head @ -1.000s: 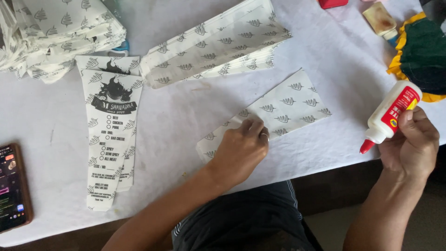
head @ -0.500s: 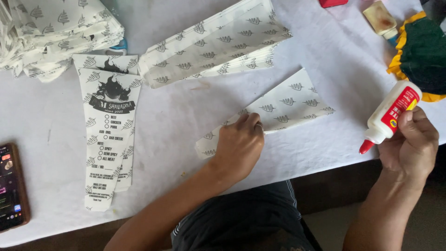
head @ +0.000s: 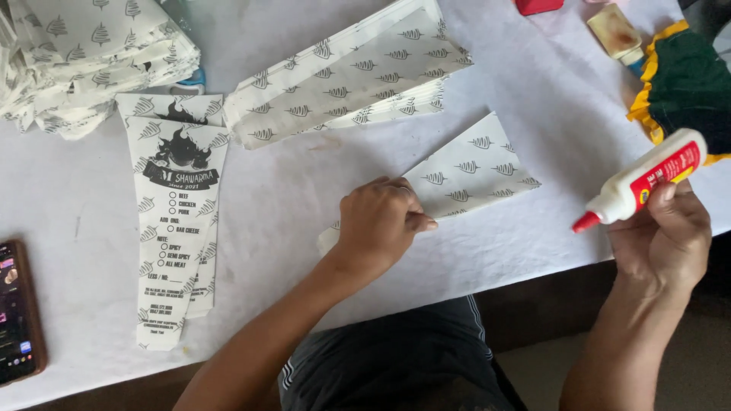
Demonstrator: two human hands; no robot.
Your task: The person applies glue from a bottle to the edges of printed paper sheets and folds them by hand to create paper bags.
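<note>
My left hand (head: 381,221) presses down on the narrow end of a white paper sleeve (head: 470,173) printed with small leaf marks, lying flat on the white table (head: 548,114). Its fingers are curled over the paper's folded edge. My right hand (head: 661,236) is off the table's near edge at the right and grips a white glue bottle (head: 646,184) with a red label. The bottle's red tip points down and left, a short way from the sleeve and not touching it.
A stack of finished sleeves (head: 350,76) lies behind, another heap (head: 84,61) at the far left. Printed tapered sleeves (head: 177,228) lie left of centre. A phone (head: 17,312) sits at the left edge. A dark green and yellow cloth (head: 685,84) and small bottle (head: 618,32) are right.
My left hand has slid slightly along the sleeve's folded edge, pressing it flat. The glue bottle in my right hand has stayed almost still.
</note>
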